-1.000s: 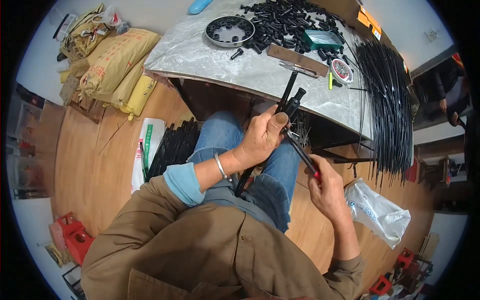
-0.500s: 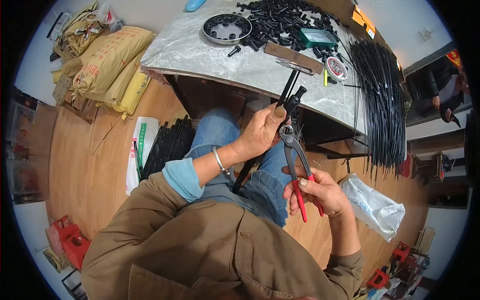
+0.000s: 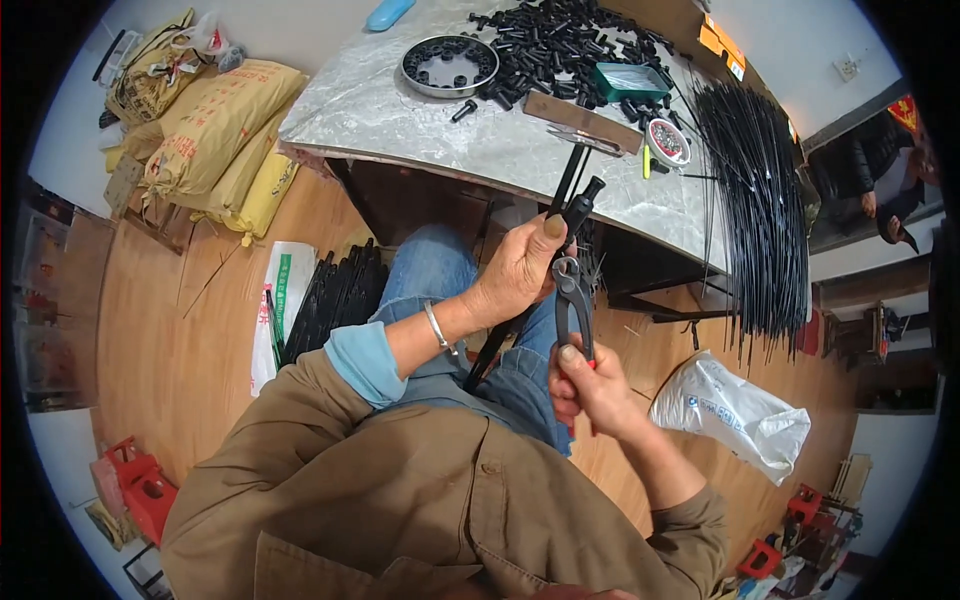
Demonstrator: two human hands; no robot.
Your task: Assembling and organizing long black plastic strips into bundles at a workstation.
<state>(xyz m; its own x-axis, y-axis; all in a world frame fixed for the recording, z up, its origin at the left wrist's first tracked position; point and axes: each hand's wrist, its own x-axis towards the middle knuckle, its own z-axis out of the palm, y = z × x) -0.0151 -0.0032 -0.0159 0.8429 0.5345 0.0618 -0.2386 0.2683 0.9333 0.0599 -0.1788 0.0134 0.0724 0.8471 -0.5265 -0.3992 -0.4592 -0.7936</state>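
Note:
My left hand (image 3: 520, 268) is wrapped round a black tubular fitting (image 3: 584, 203) that tilts up past my thumb. Two thin dark rods (image 3: 567, 182) rise beside the fitting toward the table edge. In my right hand (image 3: 602, 388) is a pair of pincers (image 3: 567, 300) with red-covered handles, squeezed nearly together. The pincers' jaws sit at the lower end of the fitting, just below my left thumb. What lies between the jaws is too small to make out. Several black rods lie between my knees, partly hidden by my hands.
On the stone-topped table (image 3: 350, 110) stand a round metal dish (image 3: 412, 80) of black parts, a pile of black fittings (image 3: 545, 45), a green box (image 3: 632, 80) and a small white tub (image 3: 668, 142). Long black rods (image 3: 755, 210) hang over its right end. Sacks (image 3: 225, 120) lie left.
My right hand has closed the pincers' handles, which stood apart before, and has moved slightly left and up. My left hand has shifted a little, still holding the fitting.

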